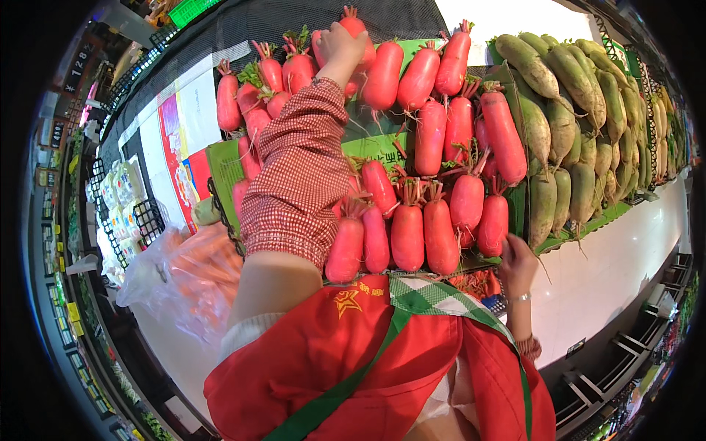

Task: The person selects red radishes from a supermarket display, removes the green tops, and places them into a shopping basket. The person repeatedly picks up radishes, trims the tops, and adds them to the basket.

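My left hand (341,47), its arm in a red-checked sleeve cover (298,182), reaches to the back row and grips a red radish (353,23) from above, near its stem end. More red radishes stand or lean in rows about it, among them one right beside the hand (383,76). My right hand (517,263) is at the front right edge of the display, by the lower end of a front-row radish (492,226); its fingers are bent, and whether it touches the radish is unclear. Green card (375,149) shows between the rows.
Green radishes (582,187) are piled to the right behind a green cardboard divider (515,110). At the left lie a clear plastic bag of carrots (198,270) and a black wire basket of white packages (118,193). Black mesh (386,19) covers the surface behind the red radishes.
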`<state>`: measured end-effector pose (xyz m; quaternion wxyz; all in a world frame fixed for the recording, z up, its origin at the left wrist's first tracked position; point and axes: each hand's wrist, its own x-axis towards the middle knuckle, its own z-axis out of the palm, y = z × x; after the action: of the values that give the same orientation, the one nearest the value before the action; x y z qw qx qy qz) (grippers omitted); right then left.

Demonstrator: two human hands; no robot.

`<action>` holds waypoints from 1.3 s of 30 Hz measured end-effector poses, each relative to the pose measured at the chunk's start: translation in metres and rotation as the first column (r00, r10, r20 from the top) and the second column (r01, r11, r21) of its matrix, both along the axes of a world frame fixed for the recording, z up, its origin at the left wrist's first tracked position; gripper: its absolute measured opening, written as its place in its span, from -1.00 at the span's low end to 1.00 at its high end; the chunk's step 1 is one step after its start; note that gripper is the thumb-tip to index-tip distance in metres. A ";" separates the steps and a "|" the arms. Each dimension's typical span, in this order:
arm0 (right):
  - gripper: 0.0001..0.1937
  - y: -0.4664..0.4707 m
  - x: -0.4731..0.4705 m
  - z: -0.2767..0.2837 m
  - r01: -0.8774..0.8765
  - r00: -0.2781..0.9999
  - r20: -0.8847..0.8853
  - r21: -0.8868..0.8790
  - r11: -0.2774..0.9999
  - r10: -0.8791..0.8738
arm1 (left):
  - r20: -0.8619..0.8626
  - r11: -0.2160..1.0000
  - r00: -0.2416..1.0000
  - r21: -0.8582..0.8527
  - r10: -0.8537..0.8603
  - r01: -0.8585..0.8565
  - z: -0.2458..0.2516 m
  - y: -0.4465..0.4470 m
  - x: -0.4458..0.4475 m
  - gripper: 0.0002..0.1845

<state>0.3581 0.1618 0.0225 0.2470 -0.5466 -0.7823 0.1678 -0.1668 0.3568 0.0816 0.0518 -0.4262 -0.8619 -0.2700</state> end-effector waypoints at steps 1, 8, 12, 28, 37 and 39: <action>-0.87 0.011 -0.024 0.008 -0.097 0.993 -0.068 0.004 0.995 0.097 | -0.101 0.992 0.995 0.126 0.023 -0.010 0.002 -0.007 0.005 -0.27; -0.71 0.083 -0.210 0.002 -0.698 0.715 0.139 0.085 0.711 0.685 | -0.211 0.916 0.927 0.194 -0.311 0.352 0.005 -0.118 0.093 -0.78; -0.66 0.113 -0.278 -0.039 -0.799 0.507 0.641 0.099 0.593 0.576 | 0.048 0.786 0.869 -0.404 -0.492 0.467 -0.036 -0.177 0.131 -0.80; -0.87 0.122 -0.283 -0.075 -0.786 0.401 0.523 -0.225 0.576 0.752 | 0.405 0.881 0.863 -0.225 -0.304 0.416 -0.067 -0.219 0.155 -0.27; -0.68 0.120 -0.279 -0.064 -0.742 0.661 -0.095 -0.230 0.630 0.744 | 0.288 0.876 0.880 0.419 -0.378 0.239 -0.048 -0.285 0.168 -0.36; -0.69 0.116 -0.284 -0.060 -0.750 0.659 -0.145 -0.200 0.630 0.738 | 0.381 0.841 0.853 0.529 -0.357 0.115 -0.032 -0.304 0.154 -0.36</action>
<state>0.0743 0.2781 -0.0372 0.1063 -0.1966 -0.9049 0.3623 -0.0123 0.0525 0.0495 -0.0852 -0.4276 -0.6908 -0.5769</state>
